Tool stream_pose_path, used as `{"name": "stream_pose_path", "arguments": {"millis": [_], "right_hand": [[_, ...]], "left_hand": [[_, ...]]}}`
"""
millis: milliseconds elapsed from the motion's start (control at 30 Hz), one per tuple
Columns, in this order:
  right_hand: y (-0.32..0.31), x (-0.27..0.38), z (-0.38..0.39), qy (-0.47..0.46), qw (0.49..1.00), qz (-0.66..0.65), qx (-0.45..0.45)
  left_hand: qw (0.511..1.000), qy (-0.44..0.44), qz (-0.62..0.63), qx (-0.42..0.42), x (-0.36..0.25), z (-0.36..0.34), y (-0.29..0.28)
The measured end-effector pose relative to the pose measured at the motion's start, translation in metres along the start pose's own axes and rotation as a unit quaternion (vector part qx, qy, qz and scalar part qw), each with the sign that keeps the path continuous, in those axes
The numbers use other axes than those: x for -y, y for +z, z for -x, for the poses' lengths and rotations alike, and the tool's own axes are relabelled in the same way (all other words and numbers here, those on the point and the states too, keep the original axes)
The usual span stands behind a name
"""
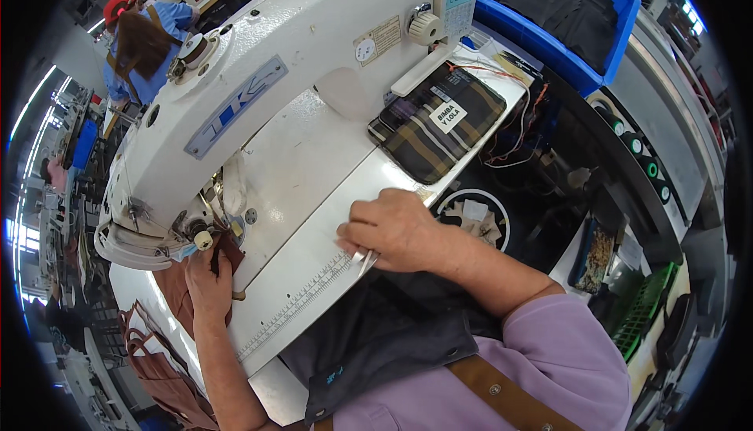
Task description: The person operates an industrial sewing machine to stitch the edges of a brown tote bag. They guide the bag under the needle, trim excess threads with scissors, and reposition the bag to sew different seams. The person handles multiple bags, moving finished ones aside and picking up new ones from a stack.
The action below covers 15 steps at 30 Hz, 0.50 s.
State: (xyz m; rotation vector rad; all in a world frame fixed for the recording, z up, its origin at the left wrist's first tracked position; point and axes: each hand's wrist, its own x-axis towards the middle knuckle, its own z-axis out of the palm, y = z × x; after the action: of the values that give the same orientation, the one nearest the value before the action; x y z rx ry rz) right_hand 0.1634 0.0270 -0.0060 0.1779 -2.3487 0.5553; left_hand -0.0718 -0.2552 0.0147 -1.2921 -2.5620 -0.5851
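Note:
My left hand [209, 286] is at the needle end of a white sewing machine [314, 31], its fingers closed on a reddish-brown piece of material [233, 252] beside the presser foot. More of that brown material hangs below the wrist. Over the front edge of the machine bed, my right hand [400, 231] is closed around a small silvery tool [365, 259]. Only the tool's short end shows under the fingers, so its kind is hidden. A printed ruler scale [302, 301] runs along the bed's edge between the hands.
A phone [427, 98] lies on a plaid pouch [439, 145] at the bed's right. Behind stands a blue crate [623, 31] with dark pieces. Several thread spools [634, 144], a green basket [647, 309] and a round bin [506, 223] are to the right. Brown pieces [161, 368] hang at left.

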Motion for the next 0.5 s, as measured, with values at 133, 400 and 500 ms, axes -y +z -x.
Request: {"name": "stream_pose_path", "arguments": {"millis": [133,400,500], "right_hand": [[-0.053,-0.038,-0.013,0.058,0.99,0.086,-0.095],[-0.095,-0.108,-0.009,0.173,0.968,0.177,-0.032],[-0.089,-0.11,-0.013,0.166,0.967,0.193,0.007]], "left_hand": [[0.999,-0.024,-0.011,0.018,0.0,0.005,-0.004],[0.999,-0.027,-0.003,0.036,-0.016,0.015,-0.015],[0.997,-0.049,-0.012,0.05,-0.018,0.033,-0.022]]}}
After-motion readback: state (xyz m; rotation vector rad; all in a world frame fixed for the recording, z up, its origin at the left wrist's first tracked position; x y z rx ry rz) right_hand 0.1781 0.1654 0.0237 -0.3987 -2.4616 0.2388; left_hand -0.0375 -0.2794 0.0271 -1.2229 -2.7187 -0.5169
